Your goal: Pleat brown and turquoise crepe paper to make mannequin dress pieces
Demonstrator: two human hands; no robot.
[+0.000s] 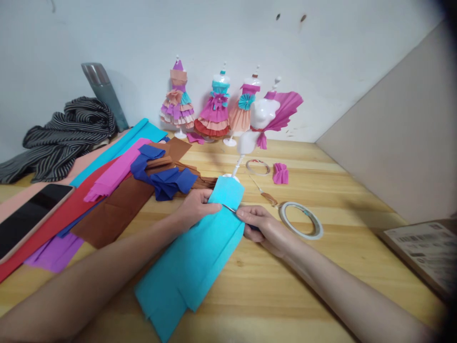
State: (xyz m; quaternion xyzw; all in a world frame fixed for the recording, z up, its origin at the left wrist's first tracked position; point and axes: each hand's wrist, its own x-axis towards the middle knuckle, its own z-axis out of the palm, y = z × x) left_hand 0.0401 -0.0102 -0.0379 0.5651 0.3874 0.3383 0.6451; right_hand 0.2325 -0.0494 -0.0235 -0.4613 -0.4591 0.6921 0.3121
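A folded length of turquoise crepe paper [194, 259] slants across the middle of the table. My left hand [198, 207] grips its left edge near the top, thumb laid over the paper. On the other side, my right hand [262, 226] is closed around a pair of scissors [229, 208], whose metal blade crosses the paper between both hands. Most of the scissors' handle is hidden by my fingers. Just beyond the paper's top end stands a white mini mannequin [264, 114] with a pleated magenta piece at its back.
Three small mannequins in paper dresses [218, 107] line the wall. Rolls of tape [302, 220] and a magenta scrap [281, 173] lie to the right. Coloured crepe paper [117, 209], a phone [34, 214], a striped cloth [69, 131] and a bottle [105, 95] occupy the left. A cardboard box [424, 252] sits far right.
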